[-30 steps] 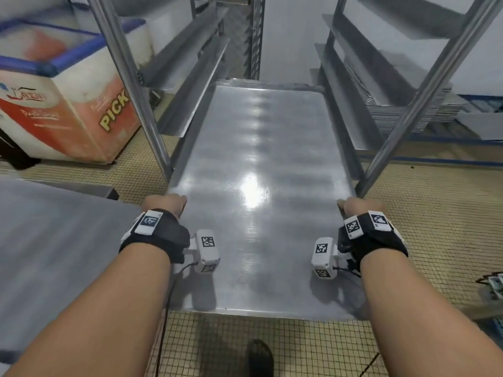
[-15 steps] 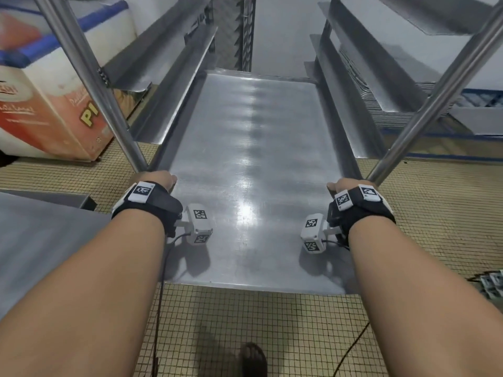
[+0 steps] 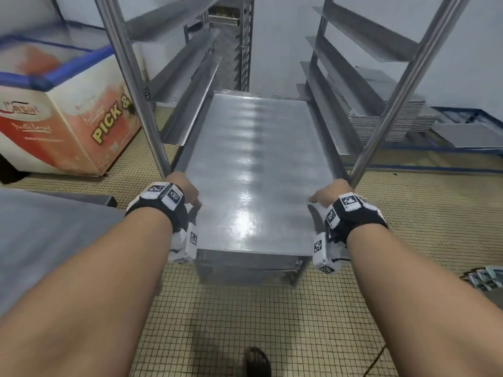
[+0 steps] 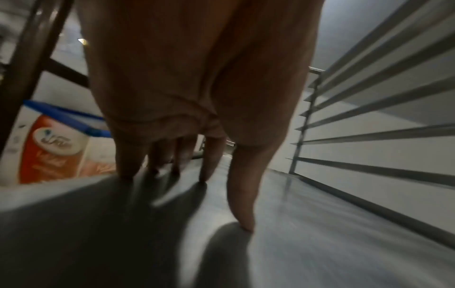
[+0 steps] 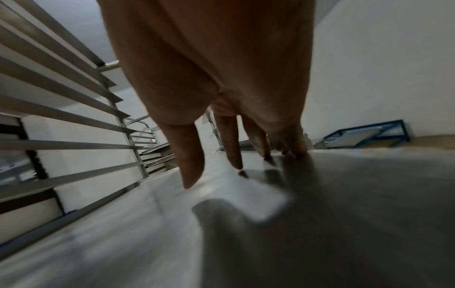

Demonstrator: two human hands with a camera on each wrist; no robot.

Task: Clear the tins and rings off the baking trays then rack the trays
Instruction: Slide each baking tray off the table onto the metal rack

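In the head view, a bare metal tray [image 3: 253,170] lies flat between the two hands, most of it already inside the rack [image 3: 130,85], on the lowest side ledges that show. Its near end sticks out of the rack toward the person. The left hand [image 3: 185,190] is at the left edge of the tray, just beside the rack's front left post, and the right hand [image 3: 330,193] is at the right edge, just beside the front right post [image 3: 402,96]. The two hands are well apart, with the whole width of the tray between them. Left of the left hand stands a chest freezer [image 3: 54,115] with orange and white sides. Nearer to the person, beside the left forearm, there is a grey table top [image 3: 40,240]. Beyond the right hand, behind the rack, a stack of trays [image 3: 397,121] lies low by the wall. The floor [image 3: 272,322] under the arms has small beige tiles.

In the left wrist view, the left hand [image 4: 192,97] has its fingers [image 4: 211,155] stretched out, and their tips touch the tray [image 4: 320,243]. The thumb also points down to the surface. Nothing is gripped.

In the right wrist view, the right hand [image 5: 216,68] is the same: straight fingers [image 5: 231,140] reach to the tray [image 5: 123,233], without curling around its edge. This picture is blurred.
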